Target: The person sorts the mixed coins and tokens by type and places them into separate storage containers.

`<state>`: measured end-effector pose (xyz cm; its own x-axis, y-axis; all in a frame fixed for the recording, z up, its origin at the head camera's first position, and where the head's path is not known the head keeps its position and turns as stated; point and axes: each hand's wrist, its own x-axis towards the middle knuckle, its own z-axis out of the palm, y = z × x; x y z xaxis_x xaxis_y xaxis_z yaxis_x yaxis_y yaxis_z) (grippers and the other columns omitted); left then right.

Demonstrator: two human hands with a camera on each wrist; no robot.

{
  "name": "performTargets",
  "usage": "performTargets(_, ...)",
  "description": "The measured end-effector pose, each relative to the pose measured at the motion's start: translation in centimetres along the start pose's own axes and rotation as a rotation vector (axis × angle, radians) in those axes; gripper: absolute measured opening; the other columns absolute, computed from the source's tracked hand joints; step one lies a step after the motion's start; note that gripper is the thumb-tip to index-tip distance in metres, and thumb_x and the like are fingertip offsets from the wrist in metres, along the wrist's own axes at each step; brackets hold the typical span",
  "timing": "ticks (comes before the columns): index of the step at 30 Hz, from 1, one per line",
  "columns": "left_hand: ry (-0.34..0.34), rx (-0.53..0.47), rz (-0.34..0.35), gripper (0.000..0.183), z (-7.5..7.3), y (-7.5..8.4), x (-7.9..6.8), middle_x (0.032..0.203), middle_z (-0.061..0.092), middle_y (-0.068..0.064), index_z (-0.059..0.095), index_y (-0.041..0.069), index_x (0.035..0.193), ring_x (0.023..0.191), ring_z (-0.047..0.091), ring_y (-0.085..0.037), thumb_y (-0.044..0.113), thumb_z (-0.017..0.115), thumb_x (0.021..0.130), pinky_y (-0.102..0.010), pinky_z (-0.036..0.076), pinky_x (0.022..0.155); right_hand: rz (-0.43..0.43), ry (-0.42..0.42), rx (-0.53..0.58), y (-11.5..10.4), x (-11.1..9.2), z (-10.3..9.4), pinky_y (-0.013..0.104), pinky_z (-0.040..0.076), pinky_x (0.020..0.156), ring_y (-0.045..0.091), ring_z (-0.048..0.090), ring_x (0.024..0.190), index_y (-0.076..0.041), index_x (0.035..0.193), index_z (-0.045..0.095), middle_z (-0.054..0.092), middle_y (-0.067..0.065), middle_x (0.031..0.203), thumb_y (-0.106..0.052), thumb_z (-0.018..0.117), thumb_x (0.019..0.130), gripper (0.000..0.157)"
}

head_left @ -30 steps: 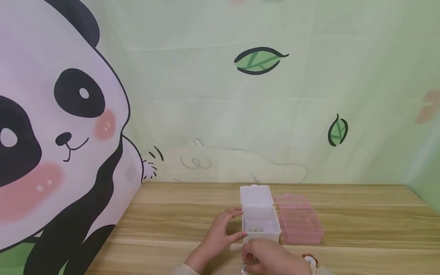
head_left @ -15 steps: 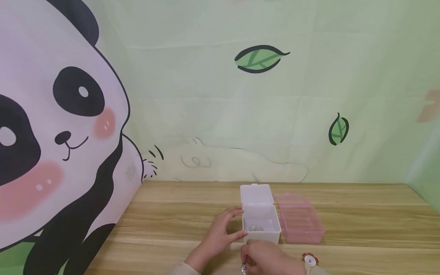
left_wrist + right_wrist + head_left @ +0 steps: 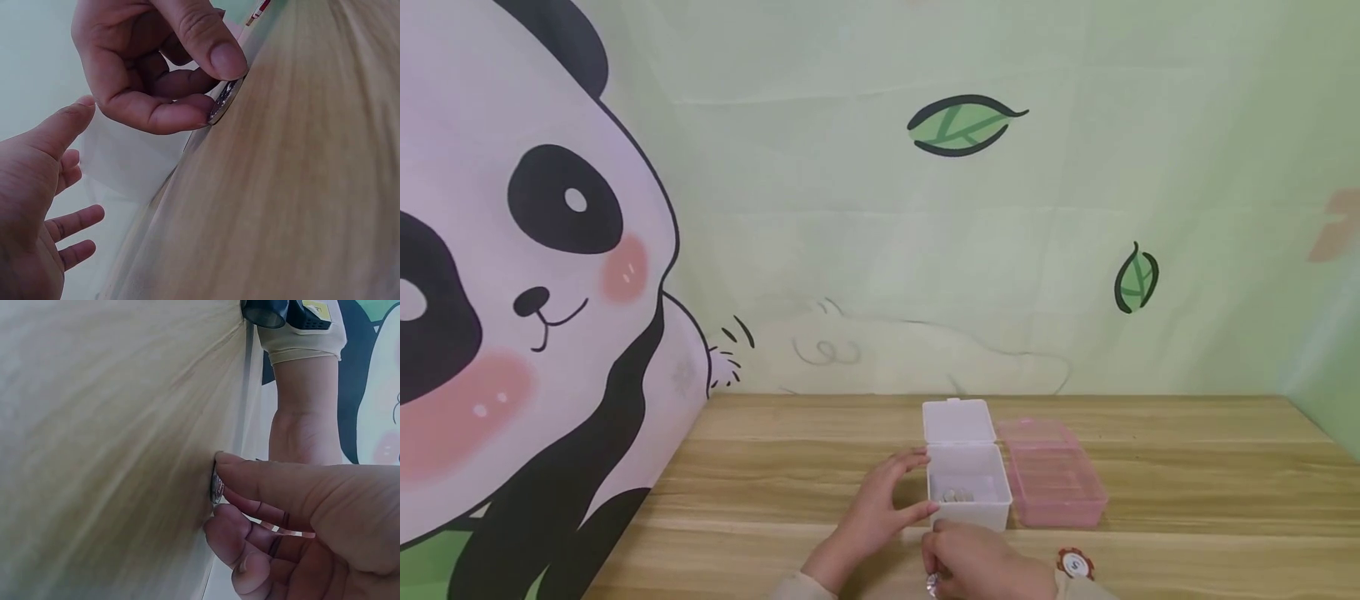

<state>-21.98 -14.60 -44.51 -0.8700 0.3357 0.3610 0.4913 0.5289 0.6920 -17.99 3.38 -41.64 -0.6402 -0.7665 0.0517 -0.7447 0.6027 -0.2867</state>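
Observation:
A white plastic box (image 3: 988,517) stands on the table with its hinged lid (image 3: 958,422) laid back. Inside, near the front wall, lie several small silvery discs (image 3: 957,495). My left hand (image 3: 880,507) touches the box's left side, its thumb at the front corner and its fingers toward the back; in the left wrist view those fingers are fairly straight. In front of the box, low over the tabletop, my right hand (image 3: 981,562) pinches a shiny silver coin (image 3: 227,102) between thumb and fingers. In the right wrist view the coin is tilted on edge, close to the wood.
A pink translucent plastic box (image 3: 1060,492) sits just right of the white one. Beside my right wrist lies a red and white poker chip (image 3: 1077,565). Behind the wooden table (image 3: 790,467) hangs a green cloth (image 3: 820,208) with a panda and leaves printed on it.
My right hand has shifted very slightly left with the coin still pinched, and more of the poker chip shows beside it. The left hand stays at the box.

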Motion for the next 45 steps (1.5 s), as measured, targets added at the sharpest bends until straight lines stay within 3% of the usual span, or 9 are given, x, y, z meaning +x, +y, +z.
performTargets(12,0.010,0.014,0.010,0.058,0.03,0.05,-0.03,0.144,0.051,-0.004,0.054,0.012,0.132,0.135,0.045,-0.028,0.039,0.071,0.084,-0.057,0.032,0.110,0.002,0.004,-0.001,-0.02,-0.03,-0.09,0.011,0.034,0.057,-0.004,0.038,0.062,-0.019,0.075,0.060,0.049,-0.013,0.070,-0.012,0.078,0.071,0.019)
performTargets(28,0.010,0.015,0.022,0.056,0.12,-0.15,0.08,0.144,0.051,-0.003,0.054,0.011,0.132,0.135,0.045,-0.028,0.035,0.071,0.084,-0.057,0.033,0.109,0.050,-0.036,0.121,0.24,0.01,-0.10,0.013,0.035,0.055,-0.004,0.039,0.059,-0.018,0.075,0.058,0.049,-0.013,0.066,-0.011,0.076,0.075,0.019)
performTargets(45,0.012,0.024,0.022,0.056,-0.08,0.16,-0.03,0.144,0.051,-0.004,0.054,0.013,0.132,0.135,0.045,-0.027,0.038,0.071,0.085,-0.056,0.033,0.110,0.002,-0.048,0.200,0.17,0.20,-0.77,0.011,0.037,0.058,-0.007,0.040,0.057,-0.018,0.071,0.058,0.047,-0.018,0.060,-0.013,0.074,0.077,0.017)
